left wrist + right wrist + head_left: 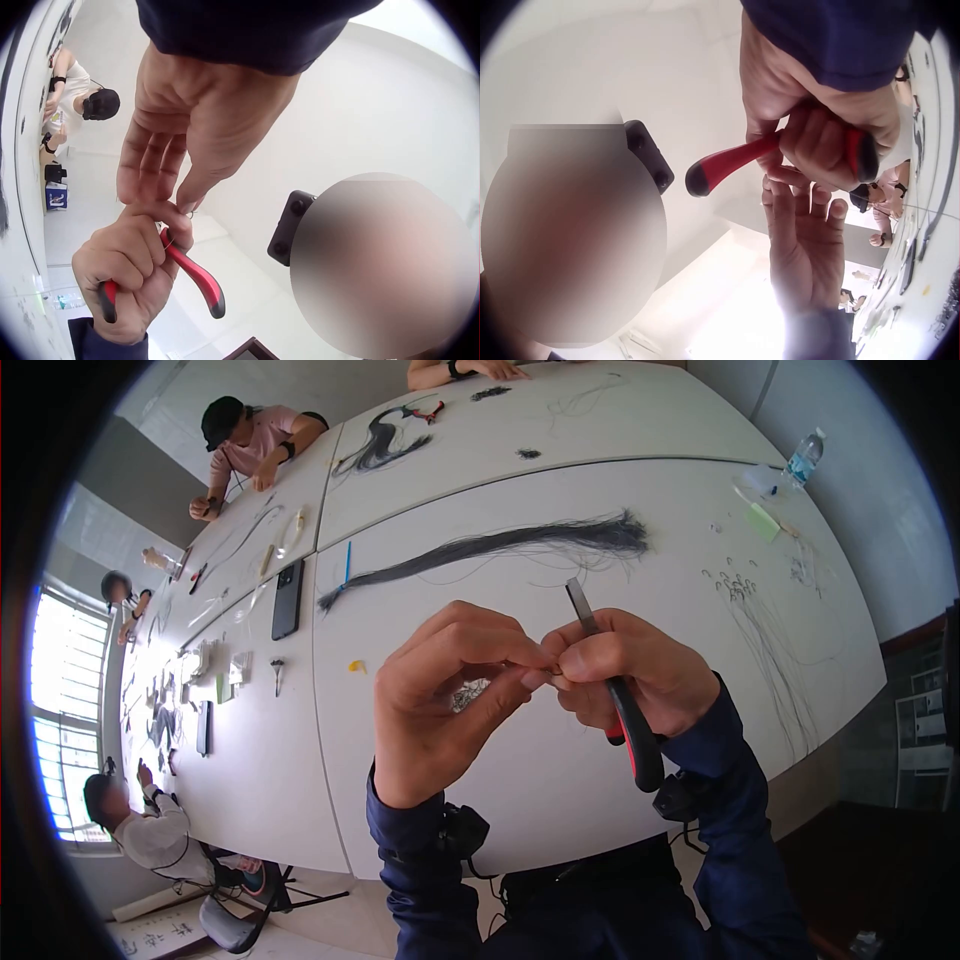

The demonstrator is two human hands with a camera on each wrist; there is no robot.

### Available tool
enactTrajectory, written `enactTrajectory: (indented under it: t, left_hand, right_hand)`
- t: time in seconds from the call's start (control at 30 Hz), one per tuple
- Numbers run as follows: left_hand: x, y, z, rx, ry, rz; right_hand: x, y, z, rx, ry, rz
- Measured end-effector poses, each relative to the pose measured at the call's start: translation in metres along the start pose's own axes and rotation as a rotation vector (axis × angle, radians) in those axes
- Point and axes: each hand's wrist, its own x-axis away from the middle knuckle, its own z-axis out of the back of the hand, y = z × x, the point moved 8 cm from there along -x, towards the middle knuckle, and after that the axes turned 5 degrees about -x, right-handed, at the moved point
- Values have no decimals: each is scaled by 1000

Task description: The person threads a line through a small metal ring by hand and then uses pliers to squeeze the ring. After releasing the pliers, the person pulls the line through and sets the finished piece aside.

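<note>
My right hand (640, 665) holds pliers (637, 740) with red and black handles, their metal jaws pointing up and away. Its thumb and forefinger meet the fingertips of my left hand (450, 695) over the table. Between the left thumb and forefinger a tiny curved hook (191, 215) is pinched, mostly hidden by the fingertips. A fine line (169, 241) loops beside the pliers' handle in the left wrist view. Partly hidden behind the left hand is a small pile of silvery metal pieces (467, 695) on the table.
A long bundle of dark strands (500, 543) lies across the white table (590, 830). Several hooks with lines (745, 595) are spread at the right, below a water bottle (806, 457). A phone (287, 600) and a yellow piece (357, 666) lie left. Other people sit around.
</note>
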Motion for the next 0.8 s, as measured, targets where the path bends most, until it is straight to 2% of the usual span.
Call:
enactTrajectory:
  t: [0.07,0.2,0.3,0.4,0.5,0.53,0.67,0.77,0.8]
  left_hand:
    - [2,-4,4,28,94,122]
    - [5,-7,16,-62,202,199]
    - [5,-9,23,-146,271,216]
    - [6,-7,25,-187,306,216]
    - [6,-7,25,-203,324,213]
    - [6,-7,25,-210,325,207]
    - [5,-5,25,-222,327,175]
    - [6,-6,25,-209,339,186]
    - [6,-6,25,-194,341,195]
  right_hand:
    - [0,-4,1,-53,64,11]
    - [-1,-15,37,9,255,141]
    - [5,-35,55,-226,270,325]
    - [9,-51,71,-545,181,576]
    - [4,-44,84,-758,316,628]
    - [-5,-42,77,-850,21,526]
    - [-9,-34,79,-852,30,530]
    - [-3,-40,74,-534,291,647]
    - [-3,-39,66,-523,283,620]
